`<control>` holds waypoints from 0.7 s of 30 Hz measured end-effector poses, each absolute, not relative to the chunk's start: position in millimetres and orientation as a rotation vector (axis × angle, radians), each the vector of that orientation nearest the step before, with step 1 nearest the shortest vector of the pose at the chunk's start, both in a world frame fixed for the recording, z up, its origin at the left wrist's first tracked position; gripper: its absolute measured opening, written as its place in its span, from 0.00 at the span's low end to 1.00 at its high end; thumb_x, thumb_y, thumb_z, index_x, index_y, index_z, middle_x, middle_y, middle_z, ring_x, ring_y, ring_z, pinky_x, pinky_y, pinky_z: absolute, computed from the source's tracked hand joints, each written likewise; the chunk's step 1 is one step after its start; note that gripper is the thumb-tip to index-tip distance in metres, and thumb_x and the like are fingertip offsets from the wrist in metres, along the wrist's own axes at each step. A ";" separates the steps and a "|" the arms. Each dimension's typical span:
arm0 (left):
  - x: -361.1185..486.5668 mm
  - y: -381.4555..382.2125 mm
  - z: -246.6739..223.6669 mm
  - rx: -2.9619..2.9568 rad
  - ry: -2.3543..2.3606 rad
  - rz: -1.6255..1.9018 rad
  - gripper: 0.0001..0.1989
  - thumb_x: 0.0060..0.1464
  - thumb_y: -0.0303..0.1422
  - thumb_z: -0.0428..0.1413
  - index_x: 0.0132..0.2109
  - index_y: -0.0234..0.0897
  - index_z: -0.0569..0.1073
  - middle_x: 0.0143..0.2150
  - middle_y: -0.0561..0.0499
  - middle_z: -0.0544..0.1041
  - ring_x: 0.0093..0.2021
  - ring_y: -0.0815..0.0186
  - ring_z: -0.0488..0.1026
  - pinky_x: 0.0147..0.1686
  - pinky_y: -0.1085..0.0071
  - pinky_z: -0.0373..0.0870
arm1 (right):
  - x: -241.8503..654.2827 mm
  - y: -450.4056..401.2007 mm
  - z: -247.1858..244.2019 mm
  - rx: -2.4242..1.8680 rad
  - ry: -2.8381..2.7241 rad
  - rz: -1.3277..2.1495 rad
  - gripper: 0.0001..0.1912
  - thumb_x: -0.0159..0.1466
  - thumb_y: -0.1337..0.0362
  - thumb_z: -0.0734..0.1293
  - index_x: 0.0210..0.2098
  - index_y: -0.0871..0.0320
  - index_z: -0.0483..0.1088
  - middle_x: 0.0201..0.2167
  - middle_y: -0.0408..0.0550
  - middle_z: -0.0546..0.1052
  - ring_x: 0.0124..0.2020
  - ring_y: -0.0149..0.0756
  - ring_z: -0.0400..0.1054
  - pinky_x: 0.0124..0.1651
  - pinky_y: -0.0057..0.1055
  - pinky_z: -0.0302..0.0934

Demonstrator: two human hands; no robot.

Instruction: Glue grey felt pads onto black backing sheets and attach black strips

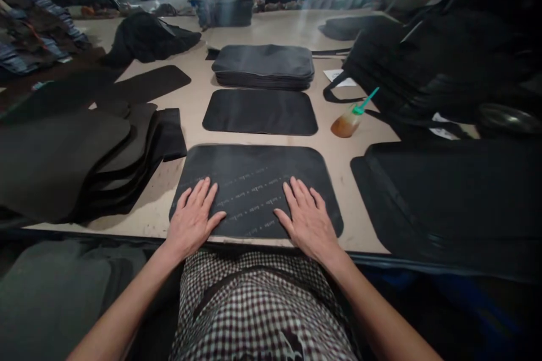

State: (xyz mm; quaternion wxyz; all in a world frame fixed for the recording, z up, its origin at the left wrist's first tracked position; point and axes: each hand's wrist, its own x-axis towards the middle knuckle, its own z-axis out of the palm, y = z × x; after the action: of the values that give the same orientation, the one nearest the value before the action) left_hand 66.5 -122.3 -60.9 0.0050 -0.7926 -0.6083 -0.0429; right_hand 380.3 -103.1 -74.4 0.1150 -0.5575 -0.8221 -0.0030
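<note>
A black rounded-corner panel (249, 180) with slanted rows of pale printed lettering lies flat at the table's front edge. Spread on its left part is my left hand (192, 217), palm down with the fingers apart. My right hand (309, 220) rests the same way on the right part, thumb pointing inward. Neither hand grips anything. Just beyond the panel lies a smaller black panel (260, 111), flat and plain. Behind that stands a neat stack of similar black panels (262, 62).
Curved dark sheets (55, 152) are piled on the left. A squeeze bottle (346, 123) with amber liquid and a green nozzle stands tilted at right. Large black pieces (461, 197) cover the right side, and a black bag-like item (419, 67) lies behind them. Another stack (224, 8) sits farther back.
</note>
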 end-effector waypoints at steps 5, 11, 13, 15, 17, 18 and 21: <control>25.2 -142.4 -66.4 -2.386 -1.940 -0.165 0.35 0.70 0.50 0.38 0.76 0.37 0.49 0.78 0.43 0.48 0.77 0.52 0.46 0.73 0.50 0.44 | 429.2 -101.3 -84.0 -1.783 -2.341 -0.080 0.37 0.75 0.48 0.49 0.76 0.62 0.45 0.75 0.60 0.49 0.75 0.51 0.42 0.73 0.53 0.41; -13.0 -109.8 -40.9 -2.422 -1.911 -0.174 0.32 0.70 0.52 0.40 0.67 0.36 0.68 0.72 0.41 0.64 0.73 0.51 0.57 0.68 0.52 0.57 | 481.8 -46.9 -70.7 -1.803 -2.327 -0.144 0.36 0.75 0.46 0.50 0.69 0.67 0.59 0.69 0.68 0.61 0.69 0.57 0.55 0.67 0.53 0.54; -12.3 -71.6 -20.7 -2.483 -1.883 -0.233 0.29 0.69 0.51 0.42 0.66 0.38 0.69 0.69 0.42 0.67 0.70 0.53 0.61 0.67 0.56 0.60 | 489.6 -10.1 -60.9 -1.743 -2.345 -0.071 0.34 0.74 0.46 0.53 0.68 0.64 0.60 0.68 0.65 0.64 0.67 0.56 0.59 0.65 0.50 0.58; -5.7 -26.2 -1.6 -2.535 -1.898 -0.249 0.26 0.69 0.48 0.46 0.66 0.41 0.68 0.67 0.44 0.69 0.67 0.55 0.64 0.65 0.59 0.63 | 492.5 28.9 -53.1 -1.660 -2.373 0.059 0.32 0.73 0.46 0.57 0.67 0.61 0.62 0.65 0.61 0.67 0.64 0.54 0.63 0.62 0.46 0.61; 1.2 18.6 10.1 -2.588 -1.972 -0.150 0.25 0.66 0.45 0.51 0.65 0.41 0.68 0.65 0.42 0.70 0.65 0.53 0.65 0.61 0.59 0.65 | 492.6 63.0 -48.9 -1.605 -2.413 0.207 0.29 0.71 0.48 0.62 0.64 0.59 0.66 0.60 0.60 0.72 0.59 0.52 0.67 0.58 0.43 0.63; 3.5 38.5 12.4 -2.616 -2.010 -0.078 0.25 0.64 0.43 0.55 0.64 0.40 0.69 0.64 0.41 0.71 0.64 0.52 0.66 0.60 0.59 0.66 | 492.4 76.5 -48.1 -1.595 -2.431 0.283 0.28 0.69 0.49 0.64 0.61 0.59 0.68 0.57 0.59 0.74 0.56 0.51 0.69 0.56 0.41 0.64; 4.5 81.8 8.9 -2.686 -2.078 0.068 0.24 0.55 0.41 0.63 0.57 0.38 0.74 0.58 0.42 0.75 0.57 0.53 0.70 0.53 0.64 0.67 | 492.4 102.1 -48.4 -1.612 -2.432 0.445 0.23 0.63 0.53 0.71 0.54 0.58 0.73 0.50 0.56 0.75 0.50 0.48 0.70 0.49 0.37 0.64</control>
State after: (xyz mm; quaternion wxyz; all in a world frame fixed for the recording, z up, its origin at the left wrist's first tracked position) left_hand 4.5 81.8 8.9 -0.1271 -0.7843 -0.6069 0.0198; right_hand 492.4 102.1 -48.4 0.0948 -0.5437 -0.8203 0.1500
